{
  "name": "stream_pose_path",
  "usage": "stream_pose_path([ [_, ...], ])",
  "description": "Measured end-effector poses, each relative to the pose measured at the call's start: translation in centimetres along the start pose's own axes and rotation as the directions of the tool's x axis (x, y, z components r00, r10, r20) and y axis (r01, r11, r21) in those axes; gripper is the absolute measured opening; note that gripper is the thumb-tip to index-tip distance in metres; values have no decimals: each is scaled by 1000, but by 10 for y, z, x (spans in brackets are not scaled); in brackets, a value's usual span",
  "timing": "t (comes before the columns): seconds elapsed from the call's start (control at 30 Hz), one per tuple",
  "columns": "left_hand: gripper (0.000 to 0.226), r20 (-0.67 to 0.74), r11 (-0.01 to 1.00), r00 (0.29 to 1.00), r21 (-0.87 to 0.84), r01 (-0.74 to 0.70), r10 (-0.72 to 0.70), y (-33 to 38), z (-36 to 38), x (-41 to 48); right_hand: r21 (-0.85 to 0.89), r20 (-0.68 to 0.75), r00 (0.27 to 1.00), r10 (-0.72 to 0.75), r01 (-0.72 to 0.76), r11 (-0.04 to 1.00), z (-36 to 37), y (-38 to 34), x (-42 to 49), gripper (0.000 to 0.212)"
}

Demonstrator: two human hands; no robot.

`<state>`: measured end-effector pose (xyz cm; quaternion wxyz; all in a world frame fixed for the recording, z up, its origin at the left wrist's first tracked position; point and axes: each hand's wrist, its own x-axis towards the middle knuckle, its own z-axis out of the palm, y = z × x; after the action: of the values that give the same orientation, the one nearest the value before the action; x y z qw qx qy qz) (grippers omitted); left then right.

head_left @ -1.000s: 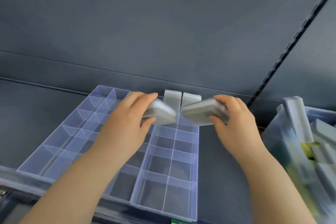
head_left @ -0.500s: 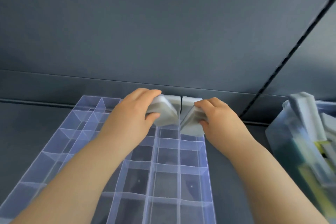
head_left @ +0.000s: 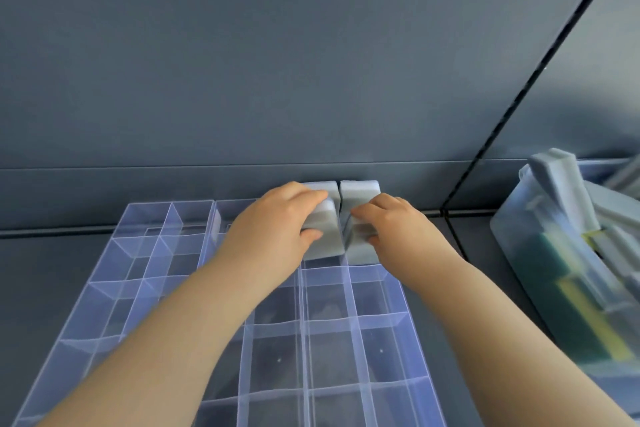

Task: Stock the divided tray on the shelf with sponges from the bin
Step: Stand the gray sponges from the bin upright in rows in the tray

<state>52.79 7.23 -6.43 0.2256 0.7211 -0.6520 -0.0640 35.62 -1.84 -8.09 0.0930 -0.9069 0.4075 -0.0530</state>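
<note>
Sponges now stand nearly upright in the tray, where half a second ago both were still tilted inward above it. The left hand (head_left: 273,236) grips a grey sponge (head_left: 323,236), fingers over its top edge and thumb against its near face, pressing it down into a compartment in the second row from the back. The right hand (head_left: 391,229) clasps a second grey sponge (head_left: 358,246) in the neighbouring compartment to the right, fingers curled over its top and thumb on its near side; only a thin divider gap separates the two. A second ago the pair were held flat and well above the compartments, their ends pointing at each other; since then both hands have come forward and down.

Behind them, two more sponges, the back-left sponge (head_left: 320,185) and the back-right sponge (head_left: 360,189), stand side by side in the rearmost row, as they did before, now partly hidden by the knuckles.

The clear divided tray (head_left: 308,340) lies on the dark shelf (head_left: 52,270), and the view has drawn closer, so the tray's near edge runs off the bottom. At the right edge sits the translucent bin (head_left: 519,236), blurred, with grey sponges and yellow-green ones jumbled inside.
</note>
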Motion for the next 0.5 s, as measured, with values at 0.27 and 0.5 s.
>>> stream_pose_path([
  [0.27,50,60,999,998,36,-21,19,0,14,7,58,-38,999,-26,28,998,13,7,2,51],
  [0.5,46,103,992,994,115,-48,36,1,41,10,100,-99,993,-71,81,992,16,11,1,46],
])
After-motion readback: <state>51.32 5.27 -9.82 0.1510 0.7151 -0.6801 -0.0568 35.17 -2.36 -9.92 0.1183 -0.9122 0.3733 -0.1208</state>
